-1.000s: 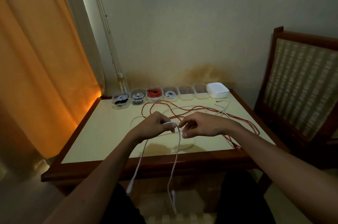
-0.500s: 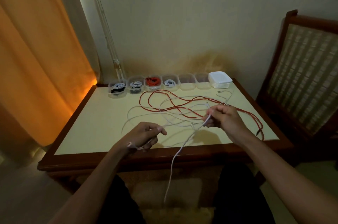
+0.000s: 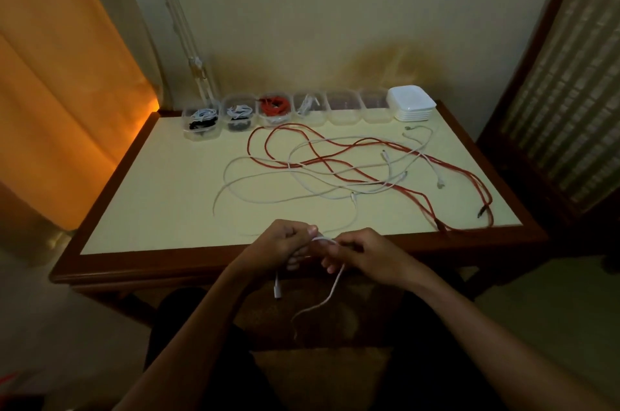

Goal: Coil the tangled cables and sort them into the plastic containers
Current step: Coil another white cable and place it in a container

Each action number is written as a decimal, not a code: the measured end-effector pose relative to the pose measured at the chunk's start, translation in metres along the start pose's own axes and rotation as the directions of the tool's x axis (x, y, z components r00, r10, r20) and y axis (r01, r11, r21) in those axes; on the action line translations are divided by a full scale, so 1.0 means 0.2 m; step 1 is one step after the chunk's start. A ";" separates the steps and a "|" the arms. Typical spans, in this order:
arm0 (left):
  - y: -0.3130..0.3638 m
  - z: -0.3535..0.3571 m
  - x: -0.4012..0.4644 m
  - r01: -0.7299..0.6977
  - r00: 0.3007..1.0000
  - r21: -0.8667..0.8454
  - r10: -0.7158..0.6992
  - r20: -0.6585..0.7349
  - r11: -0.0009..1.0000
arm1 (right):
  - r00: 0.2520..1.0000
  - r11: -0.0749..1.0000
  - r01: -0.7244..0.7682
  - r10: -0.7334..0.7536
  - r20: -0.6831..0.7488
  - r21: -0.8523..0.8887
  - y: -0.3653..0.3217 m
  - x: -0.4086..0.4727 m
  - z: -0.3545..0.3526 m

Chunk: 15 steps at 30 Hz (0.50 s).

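Note:
My left hand [image 3: 281, 248] and my right hand [image 3: 365, 254] meet at the table's front edge, both closed on one white cable [image 3: 330, 293]. Its plug end and a loose loop hang below the hands in front of the table. A tangle of white cables [image 3: 268, 201] and red cables [image 3: 412, 196] lies spread over the middle and right of the tabletop. A row of clear plastic containers [image 3: 344, 108] stands along the back edge; the left ones hold coiled black, white and red cables, the two right ones look empty.
A stack of white lids [image 3: 411, 103] sits at the right end of the container row. The table [image 3: 141, 196] has a dark wooden rim. A wooden chair [image 3: 563, 102] stands to the right, an orange curtain [image 3: 57, 75] to the left.
My right hand came back from over the tangle to the front edge, next to my left hand. The white cable now hangs in a shorter loop below both hands.

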State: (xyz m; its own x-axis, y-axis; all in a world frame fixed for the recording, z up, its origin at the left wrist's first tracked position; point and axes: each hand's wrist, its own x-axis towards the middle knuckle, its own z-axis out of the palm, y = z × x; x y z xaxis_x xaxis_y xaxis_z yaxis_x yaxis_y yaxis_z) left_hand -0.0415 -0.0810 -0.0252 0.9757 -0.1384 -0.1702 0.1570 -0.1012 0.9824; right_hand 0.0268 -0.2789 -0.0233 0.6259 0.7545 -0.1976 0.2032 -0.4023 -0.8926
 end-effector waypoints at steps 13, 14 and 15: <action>-0.19 0.10 -0.09 -0.076 0.994 -0.506 0.106 0.031 0.859 | 0.899 0.893 0.037 0.167 -0.406 0.448 0.19 0.12 0.17; -0.19 0.10 -0.08 -0.101 0.994 -0.540 0.109 -0.018 0.835 | 0.913 0.903 0.028 0.151 -0.379 0.428 0.20 0.13 0.19; -0.19 0.11 -0.07 -0.124 0.992 -0.572 0.103 -0.069 0.811 | 0.930 0.912 0.018 0.135 -0.342 0.410 0.21 0.12 0.21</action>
State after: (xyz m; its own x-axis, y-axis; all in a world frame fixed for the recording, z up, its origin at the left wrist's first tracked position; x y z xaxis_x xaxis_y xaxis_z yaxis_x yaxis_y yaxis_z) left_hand -0.0651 -0.0960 -0.0609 0.9949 -0.0796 -0.0623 0.0939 0.4989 0.8616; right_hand 0.0187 -0.2553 -0.0835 0.8670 0.4699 -0.1657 -0.1119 -0.1405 -0.9837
